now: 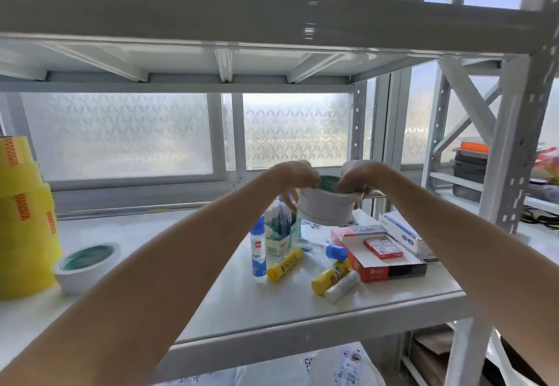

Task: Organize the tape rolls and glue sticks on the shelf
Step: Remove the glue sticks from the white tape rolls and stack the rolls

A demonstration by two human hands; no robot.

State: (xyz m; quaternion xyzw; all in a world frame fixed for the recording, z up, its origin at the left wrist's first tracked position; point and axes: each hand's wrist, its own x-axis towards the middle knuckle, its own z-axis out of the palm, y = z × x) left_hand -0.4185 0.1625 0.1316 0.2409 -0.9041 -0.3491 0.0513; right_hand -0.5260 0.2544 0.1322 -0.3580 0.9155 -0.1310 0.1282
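Observation:
Both hands hold a stack of white tape rolls (326, 208) with a green core above the shelf. My left hand (295, 178) grips its left rim and my right hand (360, 178) grips its right rim. Another white tape roll (86, 267) with a green core lies at the left on the white shelf (211, 295). Beside it stands a stack of yellow tape rolls (25, 225). Two yellow glue sticks (284, 264) (329, 276), a white glue stick (341, 286) and a liquid glue bottle (258, 252) with a blue cap sit mid-shelf.
A green-and-white box of pens (282, 234) stands behind the glue. A red open box (381, 257) and a white-blue box (402, 233) lie at the right. The upper shelf beam (272, 19) hangs overhead. A shelf post (511, 174) rises at the right.

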